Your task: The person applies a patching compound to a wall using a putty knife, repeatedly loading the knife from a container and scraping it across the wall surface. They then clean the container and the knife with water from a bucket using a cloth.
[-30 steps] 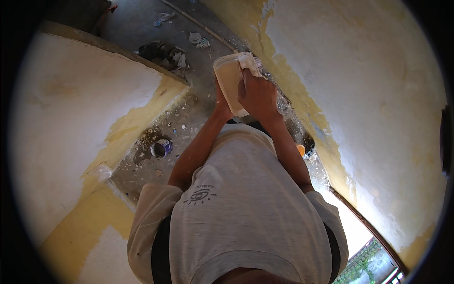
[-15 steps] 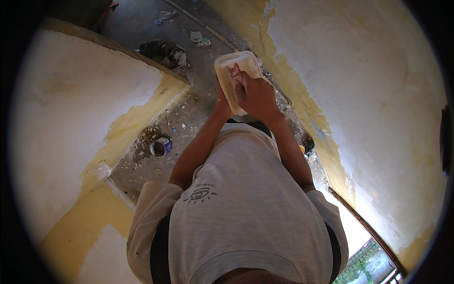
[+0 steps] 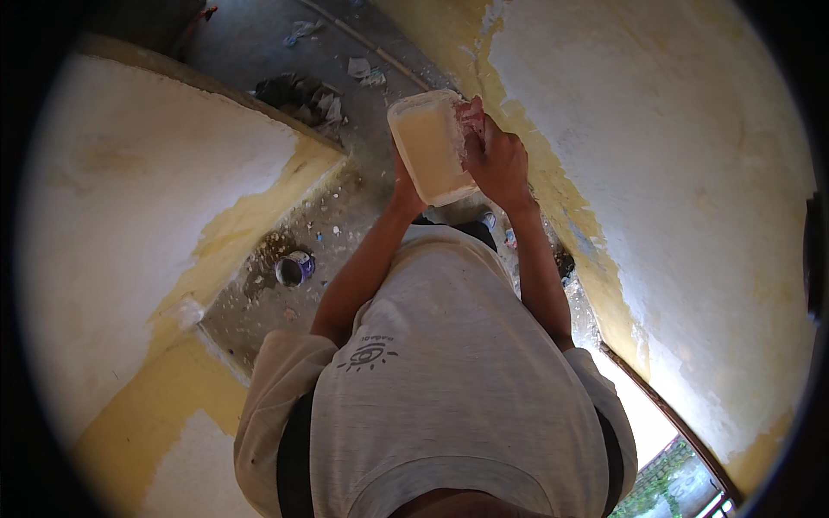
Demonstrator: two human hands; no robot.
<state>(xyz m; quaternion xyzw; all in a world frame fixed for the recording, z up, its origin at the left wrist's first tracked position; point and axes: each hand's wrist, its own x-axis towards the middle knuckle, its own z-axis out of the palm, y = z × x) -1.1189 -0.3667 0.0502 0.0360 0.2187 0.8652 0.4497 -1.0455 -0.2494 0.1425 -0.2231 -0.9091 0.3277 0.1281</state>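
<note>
A rectangular, pale plastic tub (image 3: pixel 427 142), with whitish smears along its rim and a cream-coloured inside, is held up in front of my body. My left hand (image 3: pixel 406 186) grips it from its left side and underneath; most of those fingers are hidden behind it. At the tub's right edge, my right hand (image 3: pixel 503 164) is closed round a red scraper (image 3: pixel 471 116) that is smeared with white paste. The scraper lies against the right rim, and its working edge is hard to make out.
Walls with patchy white and yellow paint (image 3: pixel 639 129) rise on both sides. On the speckled floor to the left lies a purple paint can (image 3: pixel 294 268). Farther off are a dark heap of rubbish (image 3: pixel 298 97), a long pole (image 3: pixel 367 41) and paper scraps (image 3: pixel 367 71). A bright doorway opens lower right.
My right hand has moved right with the scraper, from over the tub's middle to its right edge, uncovering the inside. The tub has shifted slightly left in my left hand.
</note>
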